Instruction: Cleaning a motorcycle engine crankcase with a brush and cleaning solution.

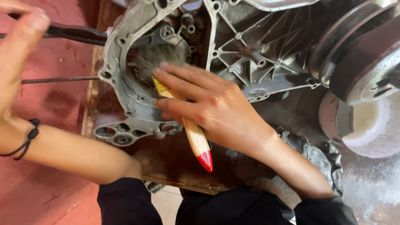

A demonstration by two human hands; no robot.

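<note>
From the head view, we have our right hand (212, 106) at frame centre, fingers clamped around a wooden paintbrush (192, 132) with a red tip, its bristles pressed into the round opening of the grey engine casing (250, 50), so we judge the brushing-out of that cavity is the step in hand. Our left hand (16, 46) sits upper left, fingers loosely curled by a dark bar (75, 33), gripping nothing we can see. Next calls for sweeping the bristles around the rim.

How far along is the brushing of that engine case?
Done: hard to judge; the aluminium engine case shows pale metal. In hand: the right hand works a wooden-handled paintbrush inside the round opening. Left: dark grime remains in that cavity. The left hand hovers nearby.
</note>
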